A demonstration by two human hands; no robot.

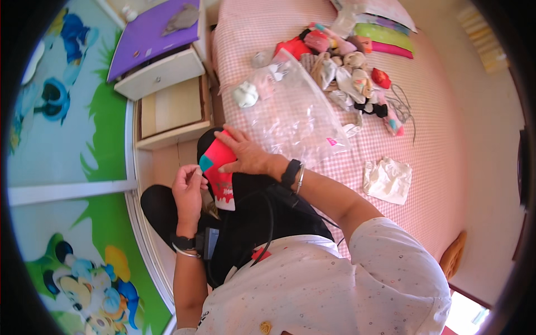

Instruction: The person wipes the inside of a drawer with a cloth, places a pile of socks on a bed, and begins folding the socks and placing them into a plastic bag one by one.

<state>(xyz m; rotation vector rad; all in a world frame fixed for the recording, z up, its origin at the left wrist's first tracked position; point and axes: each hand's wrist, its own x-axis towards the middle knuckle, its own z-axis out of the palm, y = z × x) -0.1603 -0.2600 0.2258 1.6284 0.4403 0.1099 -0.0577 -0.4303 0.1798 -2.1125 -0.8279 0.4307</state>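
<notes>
A red sock point(223, 183) with a teal heel patch and a white scalloped cuff lies flat across my black-trousered thigh. My right hand point(249, 154) rests on its upper part, fingers spread and palm down. At the teal patch, my left hand point(188, 190) has thumb and forefinger pinched on the sock's left edge. Beyond my right hand, a large clear plastic bag point(301, 125) is spread on the bed. A pale rolled sock bundle point(245, 95) and a pink one point(264, 87) show at the bag's left side.
A heap of mixed socks point(340, 72) lies on the checked bedspread point(245, 28), with a grey cord point(406, 106) beside it. White crumpled cloth point(388, 180) is at the right. A drawer cabinet with a purple top point(151, 39) and patterned sliding doors point(72, 190) stand to the left.
</notes>
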